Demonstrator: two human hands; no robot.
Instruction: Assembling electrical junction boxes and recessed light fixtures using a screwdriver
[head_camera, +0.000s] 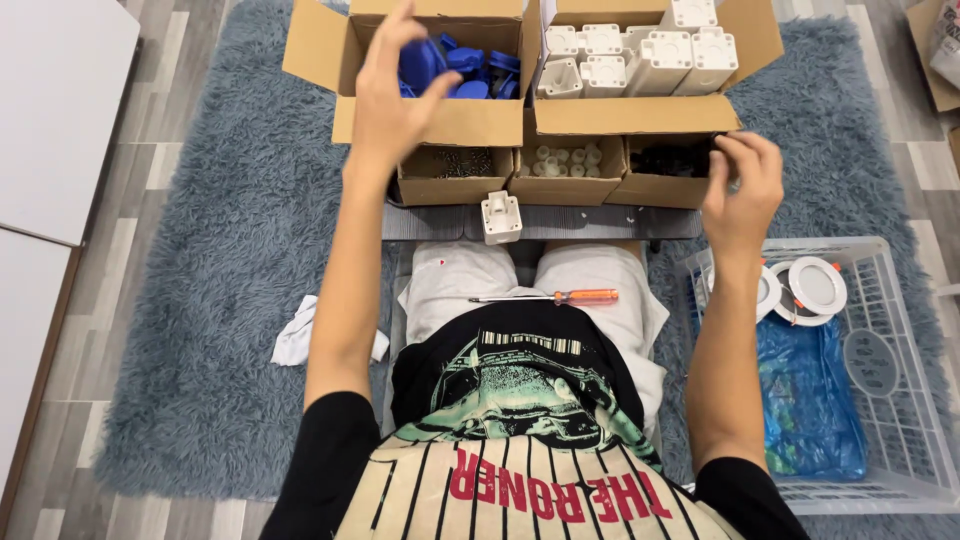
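From the head view, the left hand reaches with spread, loosely curled fingers over the open brown cardboard box of glossy blue plastic caps, at the far left of the shaggy grey-blue rug; it grips nothing that shows. The right hand hovers at the right edge of the small cardboard tray of dark screws, fingers pinched together, possibly on a small part; I cannot tell for sure.

To do this well, I judge the left hand should take a single cap by its rim, while the right hand keeps its pinch firm, since small hardware slips easily into deep pile.

A white moulded plastic block stands at the near edge of the boxes. More white, ribbed blocks fill the right box. An orange-handled screwdriver lies across the lap. To the right, a white lattice plastic basket holds round white lamp fittings and a crinkled blue plastic bag.
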